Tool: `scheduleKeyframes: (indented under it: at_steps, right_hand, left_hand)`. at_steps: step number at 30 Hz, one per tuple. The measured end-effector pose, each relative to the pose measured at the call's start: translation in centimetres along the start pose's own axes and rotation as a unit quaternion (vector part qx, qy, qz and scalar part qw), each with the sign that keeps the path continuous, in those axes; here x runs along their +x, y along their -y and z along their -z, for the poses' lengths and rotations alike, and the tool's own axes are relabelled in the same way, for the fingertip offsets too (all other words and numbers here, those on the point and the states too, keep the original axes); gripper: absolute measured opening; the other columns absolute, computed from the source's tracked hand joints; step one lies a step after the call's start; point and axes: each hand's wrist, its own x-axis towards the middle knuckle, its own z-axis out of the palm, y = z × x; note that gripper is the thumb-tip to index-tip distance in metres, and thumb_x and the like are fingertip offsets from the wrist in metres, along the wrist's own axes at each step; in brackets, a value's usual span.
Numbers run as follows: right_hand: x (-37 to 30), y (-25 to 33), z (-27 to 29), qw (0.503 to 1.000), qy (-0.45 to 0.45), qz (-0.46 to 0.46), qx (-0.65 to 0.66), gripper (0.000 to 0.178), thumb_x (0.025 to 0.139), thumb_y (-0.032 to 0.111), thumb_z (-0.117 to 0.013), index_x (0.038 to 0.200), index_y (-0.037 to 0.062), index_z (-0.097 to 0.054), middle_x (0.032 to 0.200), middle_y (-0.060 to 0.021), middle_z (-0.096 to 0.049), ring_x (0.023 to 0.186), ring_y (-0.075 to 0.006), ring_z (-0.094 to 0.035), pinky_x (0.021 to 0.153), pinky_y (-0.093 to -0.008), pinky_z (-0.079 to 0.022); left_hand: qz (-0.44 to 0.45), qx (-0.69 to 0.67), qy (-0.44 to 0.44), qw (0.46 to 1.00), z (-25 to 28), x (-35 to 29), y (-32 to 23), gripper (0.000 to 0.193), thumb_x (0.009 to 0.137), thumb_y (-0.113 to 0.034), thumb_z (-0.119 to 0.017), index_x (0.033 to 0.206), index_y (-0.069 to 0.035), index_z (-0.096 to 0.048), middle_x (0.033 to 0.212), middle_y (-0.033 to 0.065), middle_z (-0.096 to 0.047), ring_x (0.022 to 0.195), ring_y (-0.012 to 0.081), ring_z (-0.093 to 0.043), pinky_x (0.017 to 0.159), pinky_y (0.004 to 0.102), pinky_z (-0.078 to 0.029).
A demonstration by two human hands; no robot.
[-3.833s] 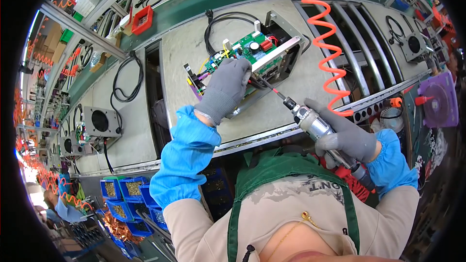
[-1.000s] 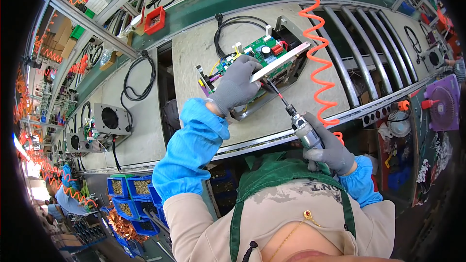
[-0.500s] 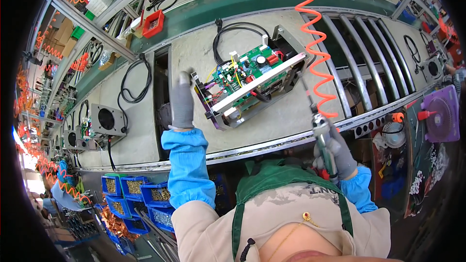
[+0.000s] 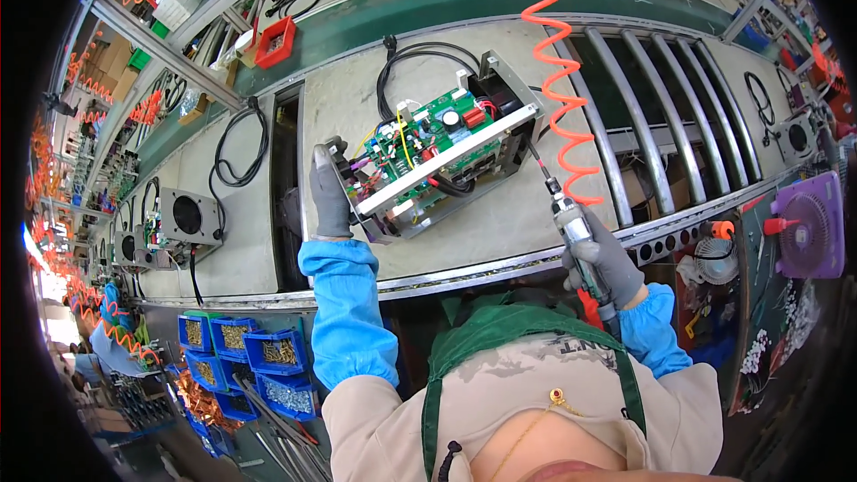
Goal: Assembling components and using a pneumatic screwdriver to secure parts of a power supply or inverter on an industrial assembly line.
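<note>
Bins hold brassy and silvery pieces, while the left hand, grip unclear, lies against the circuit chassis on the bench and the right hand clasps a driver angled toward it.

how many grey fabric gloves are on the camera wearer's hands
2: one on the left hand, at the left end of the open grey metal chassis; one on the right hand, around the silver cylindrical power screwdriver. Neither glove is fully hidden.

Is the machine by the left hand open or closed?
Open: on this machine, the green circuit board and yellow wire lie exposed.
</note>
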Motion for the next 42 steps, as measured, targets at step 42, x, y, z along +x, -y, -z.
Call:
scheduleKeyframes:
  at_steps: [42]
  right_hand:
    - [-2.2, -7.6, 5.4, 0.970, 0.023, 0.174, 0.168, 0.041, 0.085, 0.036, -0.053, 0.100, -0.0010, -0.050, 0.057, -0.0107, -0.055, 0.044, -0.0234, -0.054, 0.054, -0.0390, -0.051]
  left_hand:
    - [-0.124, 0.336, 0.082, 0.930, -14.4, 7.6, 5.1, 0.029, 0.089, -0.016, -0.049, 0.112, 0.000, -0.053, 0.103, 0.0255, -0.061, 0.099, 0.0421, -0.057, 0.084, 0.0450, -0.046]
